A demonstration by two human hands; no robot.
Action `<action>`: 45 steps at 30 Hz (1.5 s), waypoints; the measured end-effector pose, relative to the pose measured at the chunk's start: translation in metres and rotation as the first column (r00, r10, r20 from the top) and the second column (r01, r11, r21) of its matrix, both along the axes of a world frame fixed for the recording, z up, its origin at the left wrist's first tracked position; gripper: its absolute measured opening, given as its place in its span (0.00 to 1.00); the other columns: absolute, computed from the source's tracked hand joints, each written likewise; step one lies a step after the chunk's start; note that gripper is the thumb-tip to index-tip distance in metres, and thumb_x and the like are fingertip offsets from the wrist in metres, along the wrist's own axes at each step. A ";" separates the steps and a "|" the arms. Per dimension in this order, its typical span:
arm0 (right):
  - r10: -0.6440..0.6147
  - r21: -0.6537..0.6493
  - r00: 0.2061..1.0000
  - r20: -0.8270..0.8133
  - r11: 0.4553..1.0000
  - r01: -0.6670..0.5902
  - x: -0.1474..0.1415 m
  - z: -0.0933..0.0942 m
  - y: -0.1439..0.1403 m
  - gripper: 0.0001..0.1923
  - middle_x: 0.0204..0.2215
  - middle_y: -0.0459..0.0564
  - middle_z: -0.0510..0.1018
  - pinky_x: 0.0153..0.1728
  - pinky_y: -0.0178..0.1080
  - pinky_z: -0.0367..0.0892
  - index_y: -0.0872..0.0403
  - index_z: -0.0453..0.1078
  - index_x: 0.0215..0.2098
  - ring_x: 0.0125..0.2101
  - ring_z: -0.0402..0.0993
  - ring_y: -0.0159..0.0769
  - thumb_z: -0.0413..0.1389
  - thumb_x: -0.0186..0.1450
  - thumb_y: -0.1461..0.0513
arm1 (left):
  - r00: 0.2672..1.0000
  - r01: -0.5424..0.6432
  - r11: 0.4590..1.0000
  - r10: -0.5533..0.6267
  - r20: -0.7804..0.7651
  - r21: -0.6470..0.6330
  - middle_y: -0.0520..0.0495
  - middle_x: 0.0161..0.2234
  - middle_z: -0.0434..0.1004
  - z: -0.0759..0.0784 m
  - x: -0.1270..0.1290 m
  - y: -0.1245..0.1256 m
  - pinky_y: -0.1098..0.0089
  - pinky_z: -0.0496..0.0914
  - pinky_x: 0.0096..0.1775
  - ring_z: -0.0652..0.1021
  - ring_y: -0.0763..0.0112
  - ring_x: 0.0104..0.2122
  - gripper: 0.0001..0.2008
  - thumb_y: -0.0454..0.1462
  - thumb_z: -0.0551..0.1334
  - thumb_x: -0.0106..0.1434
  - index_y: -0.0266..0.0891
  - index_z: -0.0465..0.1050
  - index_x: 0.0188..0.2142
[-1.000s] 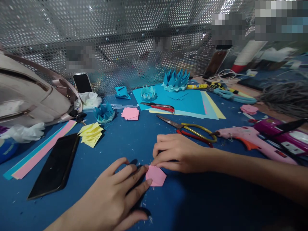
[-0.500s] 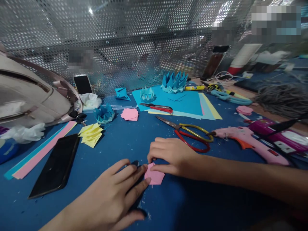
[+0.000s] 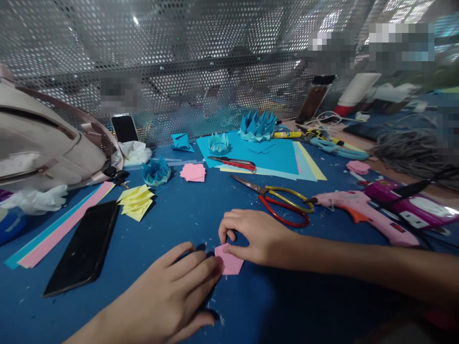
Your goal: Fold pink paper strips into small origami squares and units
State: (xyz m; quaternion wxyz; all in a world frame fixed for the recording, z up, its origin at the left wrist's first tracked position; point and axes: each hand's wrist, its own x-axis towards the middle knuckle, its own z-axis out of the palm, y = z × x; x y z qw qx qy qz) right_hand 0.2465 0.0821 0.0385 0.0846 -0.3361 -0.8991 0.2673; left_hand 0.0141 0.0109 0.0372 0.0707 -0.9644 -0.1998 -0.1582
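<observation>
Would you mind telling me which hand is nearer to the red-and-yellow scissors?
Right. The right hand rests just in front of the scissors, beside their handles, while the left hand lies farther off, on the pink paper's other side.

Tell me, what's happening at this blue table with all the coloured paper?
A person is folding a small pink paper piece flat on the blue table. The left hand presses its near edge with the fingertips, and the right hand pinches the far edge. Around them lie scissors, a pink glue gun, a black phone, stacks of yellow squares and pink squares, and several finished blue paper flowers on blue sheets.
</observation>
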 end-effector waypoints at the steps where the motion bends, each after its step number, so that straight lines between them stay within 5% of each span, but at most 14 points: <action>1: -0.005 0.004 1.000 -0.001 1.000 0.005 0.000 0.000 -0.001 0.04 0.31 0.43 0.71 0.33 0.35 0.56 0.53 0.70 0.35 0.34 0.67 0.32 0.60 0.62 0.62 | 1.000 -0.003 1.000 0.003 0.003 0.006 0.43 0.50 0.78 0.000 0.000 0.000 0.61 0.62 0.52 0.75 0.63 0.46 0.22 0.46 0.50 0.73 0.32 0.74 0.51; 9: 0.143 0.183 0.987 -0.080 0.975 -0.126 0.003 -0.008 0.000 0.04 0.35 0.46 0.75 0.34 0.35 0.58 0.54 0.71 0.39 0.36 0.67 0.33 0.56 0.66 0.64 | 0.999 -0.041 0.999 0.041 -0.008 0.036 0.45 0.51 0.78 -0.001 -0.001 0.000 0.59 0.59 0.52 0.75 0.61 0.46 0.22 0.46 0.49 0.73 0.35 0.73 0.52; 16: 0.319 0.594 0.948 0.003 0.762 -0.259 0.008 -0.013 0.001 0.10 0.36 0.46 0.78 0.30 0.39 0.52 0.53 0.74 0.38 0.34 0.64 0.34 0.50 0.72 0.63 | 0.998 -0.067 0.996 0.068 -0.007 0.058 0.44 0.50 0.79 -0.001 0.000 0.001 0.58 0.59 0.51 0.75 0.61 0.45 0.21 0.46 0.49 0.73 0.37 0.75 0.51; 22: 0.345 0.687 0.933 0.099 0.654 -0.315 0.009 -0.009 0.002 0.10 0.34 0.47 0.77 0.27 0.40 0.49 0.55 0.73 0.37 0.33 0.62 0.35 0.50 0.71 0.67 | 0.991 -0.127 0.991 0.124 0.051 0.048 0.43 0.52 0.76 -0.013 -0.002 -0.001 0.56 0.59 0.52 0.74 0.58 0.47 0.21 0.47 0.50 0.72 0.41 0.74 0.53; 31: 0.377 0.650 0.903 0.205 0.637 -0.414 0.009 -0.004 0.004 0.11 0.34 0.49 0.75 0.28 0.39 0.49 0.56 0.72 0.36 0.35 0.62 0.36 0.49 0.71 0.68 | 0.995 -0.095 0.993 0.097 -0.033 0.074 0.43 0.53 0.76 -0.014 -0.006 -0.002 0.55 0.56 0.56 0.72 0.59 0.50 0.23 0.48 0.49 0.72 0.39 0.71 0.56; 37: 0.381 0.534 0.902 0.203 0.729 -0.428 0.010 0.008 0.004 0.16 0.34 0.48 0.74 0.30 0.42 0.50 0.54 0.70 0.29 0.34 0.59 0.37 0.47 0.73 0.61 | 0.991 -0.042 0.994 0.054 -0.124 0.096 0.41 0.51 0.77 0.001 -0.004 0.000 0.59 0.59 0.54 0.73 0.60 0.49 0.23 0.47 0.50 0.73 0.34 0.71 0.56; 45: 0.394 0.483 0.879 0.268 0.735 -0.476 0.014 0.020 0.002 0.10 0.30 0.49 0.73 0.30 0.41 0.48 0.55 0.70 0.30 0.32 0.59 0.38 0.53 0.69 0.63 | 0.988 -0.028 0.992 0.047 -0.149 0.126 0.41 0.52 0.77 0.003 -0.002 0.000 0.59 0.61 0.53 0.73 0.60 0.49 0.24 0.47 0.49 0.73 0.34 0.71 0.56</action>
